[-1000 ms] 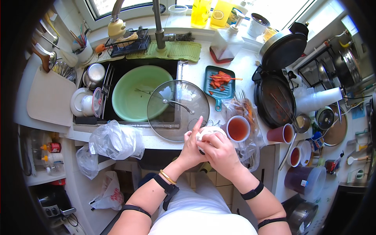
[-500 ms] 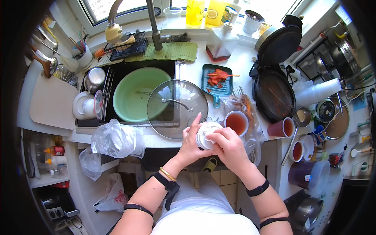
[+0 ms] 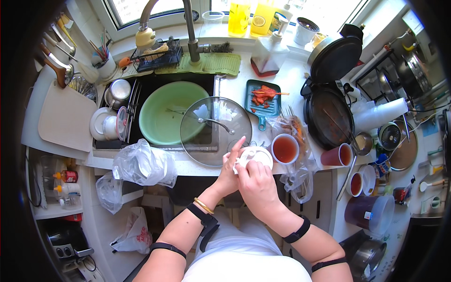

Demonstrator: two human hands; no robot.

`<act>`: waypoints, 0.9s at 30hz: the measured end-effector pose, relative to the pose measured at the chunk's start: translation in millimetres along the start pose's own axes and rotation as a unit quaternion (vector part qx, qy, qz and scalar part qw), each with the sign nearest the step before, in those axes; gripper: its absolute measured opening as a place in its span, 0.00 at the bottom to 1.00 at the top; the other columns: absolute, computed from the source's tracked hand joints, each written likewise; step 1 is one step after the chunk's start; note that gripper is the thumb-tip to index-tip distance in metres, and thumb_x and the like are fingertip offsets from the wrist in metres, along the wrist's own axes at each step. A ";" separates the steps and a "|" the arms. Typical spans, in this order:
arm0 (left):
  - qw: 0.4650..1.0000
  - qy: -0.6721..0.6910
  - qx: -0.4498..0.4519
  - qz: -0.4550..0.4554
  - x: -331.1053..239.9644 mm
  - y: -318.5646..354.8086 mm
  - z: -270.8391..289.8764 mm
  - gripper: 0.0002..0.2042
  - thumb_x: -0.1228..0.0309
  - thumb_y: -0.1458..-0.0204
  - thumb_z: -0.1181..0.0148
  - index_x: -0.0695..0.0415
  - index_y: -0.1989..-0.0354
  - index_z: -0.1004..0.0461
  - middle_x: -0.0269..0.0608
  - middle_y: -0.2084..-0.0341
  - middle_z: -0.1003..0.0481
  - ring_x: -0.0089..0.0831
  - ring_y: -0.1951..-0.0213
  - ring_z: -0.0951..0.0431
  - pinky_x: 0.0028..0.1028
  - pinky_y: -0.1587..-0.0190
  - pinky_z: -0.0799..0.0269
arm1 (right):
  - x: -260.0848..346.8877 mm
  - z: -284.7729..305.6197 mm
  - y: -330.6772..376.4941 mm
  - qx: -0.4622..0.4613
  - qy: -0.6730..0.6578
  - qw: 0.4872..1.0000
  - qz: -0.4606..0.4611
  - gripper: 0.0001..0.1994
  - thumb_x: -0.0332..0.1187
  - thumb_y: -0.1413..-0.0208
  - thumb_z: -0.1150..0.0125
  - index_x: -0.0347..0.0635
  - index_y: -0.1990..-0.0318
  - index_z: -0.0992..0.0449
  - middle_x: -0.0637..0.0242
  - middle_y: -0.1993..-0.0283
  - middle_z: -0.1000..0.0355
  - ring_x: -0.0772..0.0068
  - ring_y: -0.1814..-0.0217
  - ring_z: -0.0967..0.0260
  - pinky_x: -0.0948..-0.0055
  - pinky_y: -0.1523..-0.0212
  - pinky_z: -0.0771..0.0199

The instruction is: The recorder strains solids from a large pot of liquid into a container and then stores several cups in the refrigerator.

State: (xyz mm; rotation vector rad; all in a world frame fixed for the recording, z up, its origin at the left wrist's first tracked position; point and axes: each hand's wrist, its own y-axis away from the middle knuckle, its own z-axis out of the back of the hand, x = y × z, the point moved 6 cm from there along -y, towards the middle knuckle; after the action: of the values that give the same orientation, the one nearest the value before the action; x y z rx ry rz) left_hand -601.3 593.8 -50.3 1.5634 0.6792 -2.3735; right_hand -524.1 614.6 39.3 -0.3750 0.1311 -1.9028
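White surface; green basin; clear lid overlapping it in view; left hand gripping, right hand bunched on same white round item by surface's near edge; from it, basin and lid 10 o'clock, red-drink cup 2–3 o'clock

A head-worn fisheye looks down over the left hand and right hand, facing the window.
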 end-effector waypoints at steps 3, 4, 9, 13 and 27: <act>0.998 0.047 0.008 0.043 -4.7 -2.7 0.8 0.45 0.66 0.57 0.34 0.52 0.33 0.57 0.38 0.51 0.29 0.32 0.47 0.31 0.41 0.43 0.52 | -2.2 0.9 5.0 0.009 -0.002 1.000 0.010 0.14 0.27 0.61 0.38 0.44 0.61 0.26 0.63 0.69 0.36 0.63 0.63 0.35 0.66 0.60 0.35; 0.999 0.024 0.004 0.036 -7.1 -1.9 1.8 0.45 0.65 0.58 0.34 0.52 0.33 0.56 0.39 0.51 0.29 0.32 0.47 0.30 0.41 0.42 0.53 | -4.8 2.1 7.3 0.014 -0.020 1.000 0.013 0.14 0.27 0.61 0.37 0.45 0.61 0.25 0.64 0.69 0.36 0.64 0.64 0.35 0.66 0.60 0.35; 0.999 -0.004 0.006 0.045 -5.5 0.3 2.4 0.49 0.61 0.63 0.30 0.52 0.33 0.56 0.39 0.51 0.29 0.33 0.47 0.31 0.41 0.42 0.53 | -25.7 26.2 19.7 0.018 -0.120 0.991 0.063 0.14 0.26 0.64 0.36 0.49 0.65 0.23 0.69 0.68 0.34 0.66 0.60 0.35 0.65 0.58 0.36; 0.998 0.026 0.022 0.057 -9.3 -0.9 3.1 0.53 0.59 0.70 0.27 0.52 0.34 0.55 0.40 0.51 0.30 0.34 0.47 0.31 0.41 0.42 0.53 | -38.6 40.7 18.4 -0.053 -0.124 0.989 0.060 0.16 0.26 0.63 0.37 0.49 0.61 0.23 0.71 0.63 0.32 0.66 0.57 0.36 0.64 0.54 0.37; 0.998 0.004 0.035 0.061 -12.0 -2.3 1.8 0.52 0.59 0.72 0.26 0.54 0.35 0.51 0.42 0.49 0.31 0.36 0.45 0.33 0.40 0.41 0.54 | -55.7 30.0 18.1 -0.058 -0.111 0.992 0.026 0.17 0.25 0.63 0.36 0.53 0.61 0.22 0.73 0.64 0.33 0.65 0.58 0.37 0.64 0.55 0.39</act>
State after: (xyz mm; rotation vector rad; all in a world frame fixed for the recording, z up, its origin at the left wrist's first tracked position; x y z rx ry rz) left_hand -598.8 594.1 -38.2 1.5940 0.4911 -2.3273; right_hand -480.8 662.5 51.8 -0.6530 0.1014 -1.7931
